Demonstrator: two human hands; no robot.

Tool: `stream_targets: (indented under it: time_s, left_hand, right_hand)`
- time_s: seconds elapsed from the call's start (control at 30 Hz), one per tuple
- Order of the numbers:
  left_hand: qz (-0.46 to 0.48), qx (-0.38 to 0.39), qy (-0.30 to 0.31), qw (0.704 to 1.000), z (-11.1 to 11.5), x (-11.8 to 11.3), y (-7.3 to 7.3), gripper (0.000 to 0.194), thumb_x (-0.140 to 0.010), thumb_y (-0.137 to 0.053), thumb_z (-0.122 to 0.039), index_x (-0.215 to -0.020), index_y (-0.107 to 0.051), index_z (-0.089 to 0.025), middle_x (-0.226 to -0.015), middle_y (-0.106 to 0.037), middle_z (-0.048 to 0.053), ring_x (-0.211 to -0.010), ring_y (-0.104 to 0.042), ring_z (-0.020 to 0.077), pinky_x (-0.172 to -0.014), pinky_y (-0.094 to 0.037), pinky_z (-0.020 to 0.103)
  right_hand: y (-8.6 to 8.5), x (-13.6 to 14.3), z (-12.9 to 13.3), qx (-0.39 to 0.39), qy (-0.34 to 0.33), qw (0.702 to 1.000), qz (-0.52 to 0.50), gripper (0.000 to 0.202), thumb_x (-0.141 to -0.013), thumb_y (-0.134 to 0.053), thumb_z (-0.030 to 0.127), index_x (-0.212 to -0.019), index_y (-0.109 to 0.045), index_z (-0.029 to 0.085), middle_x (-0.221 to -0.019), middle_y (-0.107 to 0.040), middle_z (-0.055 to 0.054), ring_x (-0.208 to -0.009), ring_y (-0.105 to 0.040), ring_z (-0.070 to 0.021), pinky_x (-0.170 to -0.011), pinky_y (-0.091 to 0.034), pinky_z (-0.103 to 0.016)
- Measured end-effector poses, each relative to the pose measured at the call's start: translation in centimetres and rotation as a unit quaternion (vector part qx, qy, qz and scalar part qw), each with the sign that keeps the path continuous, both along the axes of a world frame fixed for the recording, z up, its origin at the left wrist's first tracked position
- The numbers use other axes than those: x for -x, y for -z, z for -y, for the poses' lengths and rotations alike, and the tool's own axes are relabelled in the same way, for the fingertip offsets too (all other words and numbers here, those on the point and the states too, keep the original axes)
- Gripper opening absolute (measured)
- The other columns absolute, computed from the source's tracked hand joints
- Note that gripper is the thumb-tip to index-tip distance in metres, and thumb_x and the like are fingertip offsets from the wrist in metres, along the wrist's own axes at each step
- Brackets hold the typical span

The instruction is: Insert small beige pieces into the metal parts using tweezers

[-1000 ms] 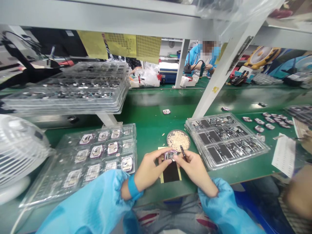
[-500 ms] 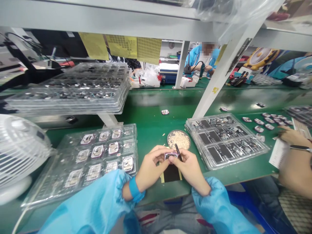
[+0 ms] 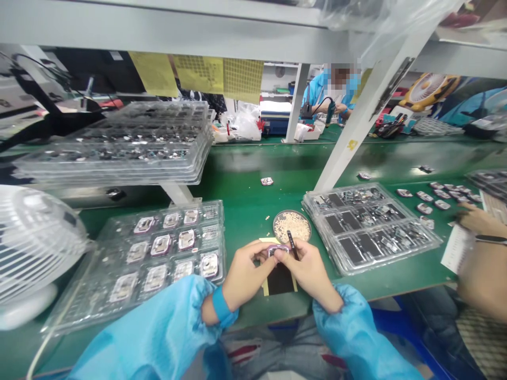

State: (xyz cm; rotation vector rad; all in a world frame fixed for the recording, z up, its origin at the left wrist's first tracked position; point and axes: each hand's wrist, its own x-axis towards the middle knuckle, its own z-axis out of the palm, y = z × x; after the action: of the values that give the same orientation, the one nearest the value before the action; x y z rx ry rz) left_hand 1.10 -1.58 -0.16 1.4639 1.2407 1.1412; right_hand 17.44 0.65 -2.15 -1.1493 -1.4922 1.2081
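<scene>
Between my hands is a small smartwatch case (image 3: 273, 251) with a purple rim, partly covered by my fingers. My left hand (image 3: 246, 272) is closed on its left side, thumb against the near edge. My right hand (image 3: 311, 269) presses a thumb on the same case. Black tweezers (image 3: 292, 244) also sit in the right hand, pointing up and away. Under the hands lies a black pad (image 3: 280, 281) edged with yellow tape. Just beyond is a round dish (image 3: 292, 226) of small pale pieces.
A clear tray (image 3: 152, 245) with several watch cases lies left, beside a white fan (image 3: 31, 253). Stacked trays (image 3: 119, 142) stand above it. Trays of dark parts (image 3: 372, 227) lie right. Farther right, a co-worker's hand (image 3: 481, 219) is near loose cases (image 3: 443, 194).
My hands keep their hold on the case, which seems tilted slightly, showing more purple rim. The view has shifted a little.
</scene>
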Motion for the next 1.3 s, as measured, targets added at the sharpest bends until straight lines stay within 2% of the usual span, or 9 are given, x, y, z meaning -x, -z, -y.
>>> stream_targets:
  time_s: [0.1,0.2,0.33,0.57,0.7,0.8,0.97,1.17,1.3]
  left_hand:
    - [0.005,0.017,-0.001,1.000,-0.2,0.0,0.4,0.019,-0.084,-0.068,-0.024,-0.099,-0.078,-0.016,-0.084,-0.067,0.005,-0.072,-0.059,0.0157,-0.066,-0.049,0.025]
    - [-0.020,0.007,-0.006,1.000,-0.2,0.1,0.3,0.018,-0.082,-0.067,-0.020,-0.096,-0.078,-0.017,-0.079,-0.063,0.003,-0.068,-0.055,0.0138,-0.063,-0.046,0.024]
    - [-0.029,0.013,0.004,0.999,-0.3,0.2,0.3,0.021,-0.081,-0.066,-0.019,-0.098,-0.078,-0.016,-0.080,-0.063,0.003,-0.068,-0.055,0.0137,-0.062,-0.046,0.024]
    - [-0.024,0.021,0.016,0.999,-0.4,0.1,0.6,0.022,-0.081,-0.066,-0.019,-0.100,-0.078,-0.017,-0.086,-0.067,0.005,-0.074,-0.060,0.0162,-0.066,-0.049,0.026]
    - [-0.071,-0.014,0.007,0.997,-0.3,0.1,0.2,0.021,-0.083,-0.064,-0.018,-0.098,-0.078,-0.018,-0.078,-0.061,0.002,-0.069,-0.055,0.0143,-0.063,-0.046,0.024]
    - [-0.112,-0.044,0.009,0.993,-0.2,0.3,0.0,0.021,-0.084,-0.062,-0.020,-0.100,-0.077,-0.019,-0.074,-0.058,0.001,-0.067,-0.054,0.0139,-0.063,-0.045,0.023]
    - [-0.153,-0.061,0.018,0.986,-0.4,0.8,0.9,0.026,-0.089,-0.060,-0.031,-0.107,-0.076,-0.021,-0.077,-0.061,0.001,-0.066,-0.056,0.0150,-0.062,-0.047,0.024]
    - [-0.184,-0.060,0.041,0.980,-1.3,1.4,2.2,0.034,-0.087,-0.061,-0.045,-0.108,-0.075,-0.022,-0.072,-0.061,-0.001,-0.068,-0.060,0.0184,-0.062,-0.049,0.025]
    - [-0.191,-0.065,0.045,0.978,-1.5,1.5,2.6,0.036,-0.087,-0.061,-0.049,-0.106,-0.075,-0.022,-0.071,-0.060,-0.001,-0.068,-0.060,0.0183,-0.063,-0.050,0.025]
  right_hand:
    - [-0.3,-0.9,-0.2,-0.037,0.009,0.998,0.041,0.026,-0.084,-0.074,0.038,-0.095,-0.068,0.016,-0.079,-0.061,-0.001,-0.065,-0.053,-0.0147,-0.054,-0.039,-0.025]
    - [-0.8,-1.9,-0.5,-0.138,-0.018,0.988,0.062,0.028,-0.089,-0.069,0.030,-0.115,-0.068,0.020,-0.101,-0.063,-0.007,-0.085,-0.060,-0.0192,-0.064,-0.047,-0.027]
    - [-1.4,-2.8,-0.9,-0.216,-0.066,0.970,0.086,0.013,-0.094,-0.064,0.026,-0.100,-0.073,0.021,-0.095,-0.061,-0.007,-0.086,-0.061,-0.0205,-0.073,-0.050,-0.032]
    - [-2.3,-3.5,-0.4,-0.198,-0.055,0.973,0.107,0.005,-0.091,-0.062,0.022,-0.087,-0.065,0.020,-0.091,-0.064,-0.007,-0.085,-0.061,-0.0224,-0.076,-0.051,-0.034]
    - [-3.1,-3.3,-0.7,-0.199,-0.046,0.974,0.097,0.004,-0.091,-0.065,0.023,-0.090,-0.067,0.020,-0.092,-0.064,-0.007,-0.087,-0.062,-0.0222,-0.077,-0.051,-0.033]
    - [-3.3,-2.8,-1.1,-0.218,-0.072,0.969,0.094,0.006,-0.092,-0.068,0.024,-0.092,-0.071,0.020,-0.090,-0.065,-0.006,-0.087,-0.063,-0.0211,-0.081,-0.051,-0.033]
    - [-2.7,-2.7,-1.2,-0.249,-0.094,0.958,0.110,0.006,-0.089,-0.072,0.025,-0.093,-0.073,0.020,-0.091,-0.066,-0.005,-0.089,-0.065,-0.0194,-0.082,-0.051,-0.030]
    - [-1.8,-3.3,-1.1,-0.279,-0.089,0.935,0.200,0.016,-0.091,-0.071,0.031,-0.104,-0.073,0.022,-0.102,-0.067,-0.005,-0.093,-0.066,-0.0164,-0.081,-0.051,-0.024]
    - [-1.7,-3.4,-0.9,-0.285,-0.097,0.921,0.246,0.015,-0.092,-0.069,0.030,-0.104,-0.072,0.022,-0.106,-0.067,-0.003,-0.094,-0.066,-0.0148,-0.080,-0.050,-0.021]
